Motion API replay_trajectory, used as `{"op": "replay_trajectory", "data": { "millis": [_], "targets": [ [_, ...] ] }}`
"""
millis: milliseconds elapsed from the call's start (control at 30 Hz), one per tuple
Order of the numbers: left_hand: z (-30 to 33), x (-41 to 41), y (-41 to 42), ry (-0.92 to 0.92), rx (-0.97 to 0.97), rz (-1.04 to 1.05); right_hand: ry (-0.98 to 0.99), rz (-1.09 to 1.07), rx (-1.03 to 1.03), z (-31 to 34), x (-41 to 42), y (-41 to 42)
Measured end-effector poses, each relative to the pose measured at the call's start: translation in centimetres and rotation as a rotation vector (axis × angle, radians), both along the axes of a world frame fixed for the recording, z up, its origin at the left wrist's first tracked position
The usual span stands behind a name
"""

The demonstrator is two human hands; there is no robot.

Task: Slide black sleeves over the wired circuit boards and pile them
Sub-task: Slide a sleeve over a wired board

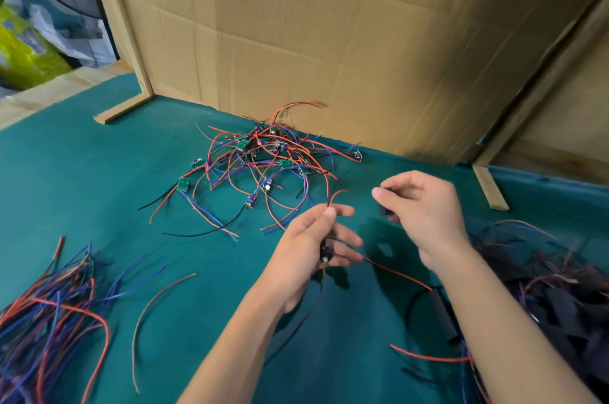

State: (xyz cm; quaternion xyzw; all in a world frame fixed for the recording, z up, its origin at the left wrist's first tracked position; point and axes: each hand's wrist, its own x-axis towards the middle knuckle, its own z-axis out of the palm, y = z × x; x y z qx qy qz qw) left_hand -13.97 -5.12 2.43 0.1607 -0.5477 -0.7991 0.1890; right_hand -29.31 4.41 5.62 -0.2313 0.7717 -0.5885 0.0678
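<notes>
A small wired circuit board (326,253) sits in the left hand (309,252), its dark body mostly hidden by the curled fingers, with thin red and black leads running out above the thumb and down past the wrist. The right hand (425,209) is held just beside it, above the worktop, fingers bent and pinching a small black sleeve (386,189) between thumb and forefinger; the sleeve is blurred and only partly seen. Behind the hands lies a loose tangle of unsleeved boards (263,163), small green rectangles with springy red, blue and black wires looping out. At the right edge is a heap of flat, matte black sleeves and sleeved boards (560,304). At the left edge lies a bundle of red and blue wires (49,311), with one dull brown wire (148,314) curved alone beside it. All rest on a green cloth-covered worktop (99,192), backed by creased brown cardboard (329,34).
</notes>
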Motion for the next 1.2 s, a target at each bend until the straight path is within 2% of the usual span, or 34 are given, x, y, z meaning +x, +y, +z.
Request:
{"op": "replay_trajectory", "data": {
  "millis": [100,200,400,633,767,900,1200],
  "targets": [
    [-0.1,0.1,0.1,0.022,-0.016,0.008,-0.283,0.022,-0.259,-1.3,2.2,0.8],
    [-0.4,-0.1,0.2,0.051,0.001,-0.018,-0.417,-0.018,-0.35,-2.4,3.0,1.2],
    [-0.8,-0.2,0.0,0.061,-0.036,0.02,-0.331,-0.017,-0.383,-2.8,3.1,1.1],
    [-1.2,-0.3,0.2,0.051,-0.107,0.048,-0.424,-0.028,-0.467,-2.8,2.9,1.1],
    [-1.1,0.0,0.3,0.064,-0.045,-0.121,-0.528,-0.075,-0.564,-2.5,2.6,1.7],
    [-0.9,0.2,0.8,-0.005,-0.027,-0.351,-0.569,-0.082,-0.612,-2.2,2.7,1.7],
    [-0.7,0.4,1.0,-0.088,-0.158,-0.416,-0.471,-0.039,-0.643,-2.0,3.0,1.5]
  ]
}}
